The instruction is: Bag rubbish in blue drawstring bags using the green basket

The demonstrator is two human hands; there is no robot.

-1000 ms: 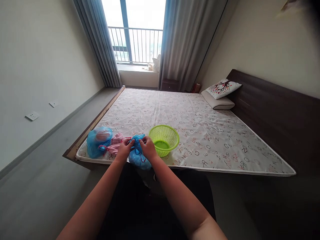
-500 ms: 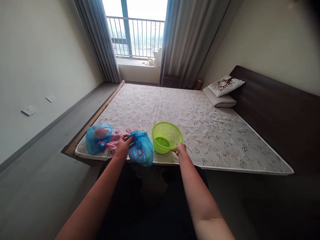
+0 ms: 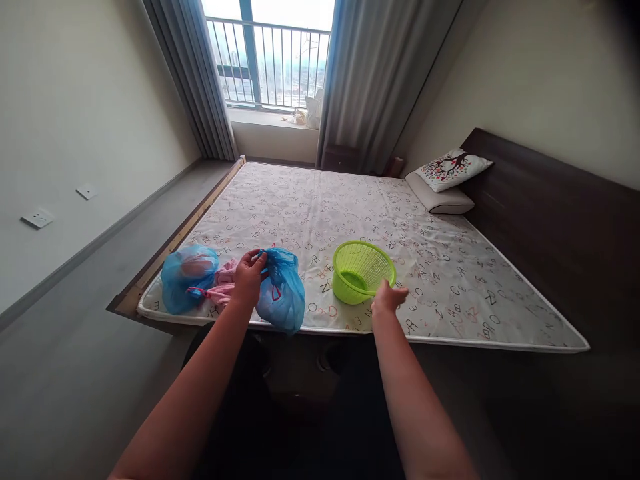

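My left hand pinches the gathered top of a blue plastic bag, which has a red drawstring and stands at the mattress's near edge. A lime-green plastic basket sits upright to the right of the bag, with nothing visible inside. At its near right rim is my right hand, its fingers stretched out to the right and apart. Left of my left hand lies a pink cloth. Beside it rests a second blue plastic bag, with something pale showing through.
The bare mattress has printed letters and lies in a wooden bed frame. At the right, a tree-print pillow leans on another pillow by the dark headboard. Grey curtains flank the window.
The green basket has shifted right, away from the blue bag, along with my right hand. My right fingers have come off the rim and straightened. My left hand still grips the bag, lifted slightly.
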